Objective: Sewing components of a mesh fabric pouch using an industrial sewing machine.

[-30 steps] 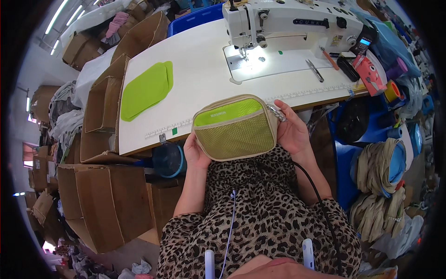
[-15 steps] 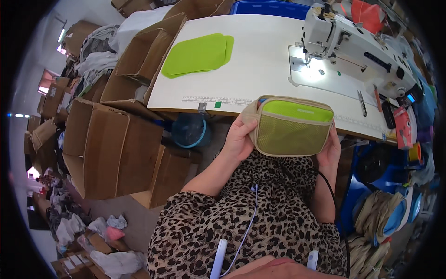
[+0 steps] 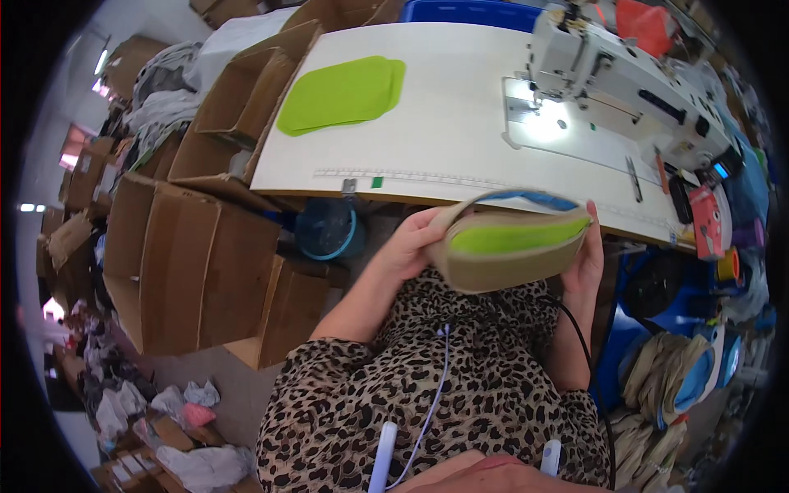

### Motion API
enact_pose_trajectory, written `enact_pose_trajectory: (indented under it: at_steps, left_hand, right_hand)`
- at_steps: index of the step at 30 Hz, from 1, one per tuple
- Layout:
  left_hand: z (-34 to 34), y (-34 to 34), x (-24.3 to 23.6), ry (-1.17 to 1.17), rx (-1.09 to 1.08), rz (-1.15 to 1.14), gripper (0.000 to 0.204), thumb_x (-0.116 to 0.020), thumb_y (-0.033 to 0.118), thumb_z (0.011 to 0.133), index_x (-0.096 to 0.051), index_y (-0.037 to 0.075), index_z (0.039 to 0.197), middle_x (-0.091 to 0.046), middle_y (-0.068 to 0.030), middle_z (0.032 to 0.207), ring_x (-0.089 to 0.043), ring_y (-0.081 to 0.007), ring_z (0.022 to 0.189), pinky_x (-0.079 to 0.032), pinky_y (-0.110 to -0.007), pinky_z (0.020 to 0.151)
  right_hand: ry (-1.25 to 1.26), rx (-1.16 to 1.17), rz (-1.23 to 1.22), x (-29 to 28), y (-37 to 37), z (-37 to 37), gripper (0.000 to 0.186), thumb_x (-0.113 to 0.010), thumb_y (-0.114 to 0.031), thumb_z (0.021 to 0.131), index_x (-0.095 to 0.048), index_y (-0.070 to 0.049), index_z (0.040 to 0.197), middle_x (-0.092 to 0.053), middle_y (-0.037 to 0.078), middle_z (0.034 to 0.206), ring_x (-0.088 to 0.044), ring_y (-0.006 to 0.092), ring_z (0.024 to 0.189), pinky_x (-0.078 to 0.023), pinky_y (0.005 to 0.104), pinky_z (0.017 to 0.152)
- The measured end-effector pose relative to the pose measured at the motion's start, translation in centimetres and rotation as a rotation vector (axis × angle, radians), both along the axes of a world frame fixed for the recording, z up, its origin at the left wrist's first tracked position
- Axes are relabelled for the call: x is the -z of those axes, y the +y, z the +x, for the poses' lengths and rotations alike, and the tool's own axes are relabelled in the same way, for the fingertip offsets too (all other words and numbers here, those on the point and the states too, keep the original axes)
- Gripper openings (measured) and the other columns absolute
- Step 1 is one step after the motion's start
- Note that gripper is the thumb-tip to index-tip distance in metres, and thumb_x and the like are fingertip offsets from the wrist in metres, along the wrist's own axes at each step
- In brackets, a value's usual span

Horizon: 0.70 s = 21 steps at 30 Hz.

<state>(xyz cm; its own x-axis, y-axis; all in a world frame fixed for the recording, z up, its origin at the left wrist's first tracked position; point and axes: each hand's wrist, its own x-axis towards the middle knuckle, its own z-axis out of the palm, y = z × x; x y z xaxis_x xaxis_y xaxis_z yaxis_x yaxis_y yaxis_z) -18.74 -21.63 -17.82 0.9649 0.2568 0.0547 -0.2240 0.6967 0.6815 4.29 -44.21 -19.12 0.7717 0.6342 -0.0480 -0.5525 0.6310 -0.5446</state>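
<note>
Between both hands I hold a small beige pouch [image 3: 509, 267] with a lime-green panel on its front and a blue lining showing at its gaping top. It hangs before my body, just past the table's front edge, tilted so that its top faces up. My left hand [image 3: 417, 242] is closed on the pouch's left end. On the right end, my right hand [image 3: 588, 259] grips with its fingers partly behind the fabric. Lime-green fabric pieces [image 3: 337, 97] lie stacked at the table's far left.
A white sewing machine [image 3: 625, 82] stands lit on the right of the white table [image 3: 444, 107]. Small scissors [image 3: 634, 179] lie nearby. Cardboard boxes [image 3: 205, 263] crowd the left side. A teal bucket [image 3: 329, 230] sits below the edge; beige pouches [image 3: 666, 370] are piled at lower right.
The pouch has tipped, its top turning toward me and parting to show the blue lining. Its mesh front now faces down out of sight. Both hands keep hold.
</note>
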Motion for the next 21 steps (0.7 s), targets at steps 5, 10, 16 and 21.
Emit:
enact_pose_trajectory:
  at_steps: [5, 10, 16, 21]
  left_hand:
    - [-0.6, 3.1, -1.8, 0.476, -0.201, 0.731, 0.065, -0.073, 0.029, 0.092, -0.049, 0.003, 0.146, -0.061, -0.0128, 0.135, -0.057, -0.0196, 0.127, -0.045, -0.034, 0.106]
    - [3.4, -0.7, -8.5, 0.059, -0.13, 1.061, 0.071, -0.082, 0.023, 0.082, -0.05, 0.005, 0.143, -0.056, -0.0109, 0.141, -0.053, -0.021, 0.128, -0.042, -0.037, 0.107]
    - [6.8, -1.2, -9.3, 0.259, 0.258, 1.188, 0.037, -0.084, 0.018, 0.081, -0.066, 0.002, 0.109, -0.068, -0.0019, 0.098, -0.06, -0.011, 0.091, -0.049, -0.03, 0.081]
    - [7.7, 0.2, -7.9, 0.262, 0.404, 0.831, 0.022, -0.08, 0.009, 0.083, -0.067, 0.003, 0.099, -0.065, 0.0024, 0.087, -0.056, -0.0053, 0.081, -0.046, -0.023, 0.073]
  right_hand:
    - [-0.671, -0.082, -0.264, -5.7, 0.6, -2.1, 0.056, -0.068, 0.0, 0.09, -0.047, -0.004, 0.142, -0.063, 0.013, 0.131, -0.067, 0.0255, 0.105, -0.055, 0.0353, 0.09]
    - [-1.328, -0.148, -0.642, -9.7, 2.8, -4.9, 0.046, -0.069, -0.001, 0.088, -0.056, -0.005, 0.132, -0.073, 0.01, 0.101, -0.071, 0.0204, 0.086, -0.054, 0.0293, 0.076]
    - [-1.34, -0.179, -0.683, -9.3, 2.5, -3.7, 0.034, -0.07, -0.002, 0.088, -0.057, -0.003, 0.12, -0.072, 0.007, 0.091, -0.069, 0.015, 0.083, -0.052, 0.0269, 0.073]
    - [-1.084, -0.257, -0.603, -8.2, 2.4, -3.2, 0.025, -0.07, -0.001, 0.088, -0.057, -0.004, 0.109, -0.066, 0.004, 0.088, -0.06, 0.0069, 0.085, -0.047, 0.0217, 0.077]
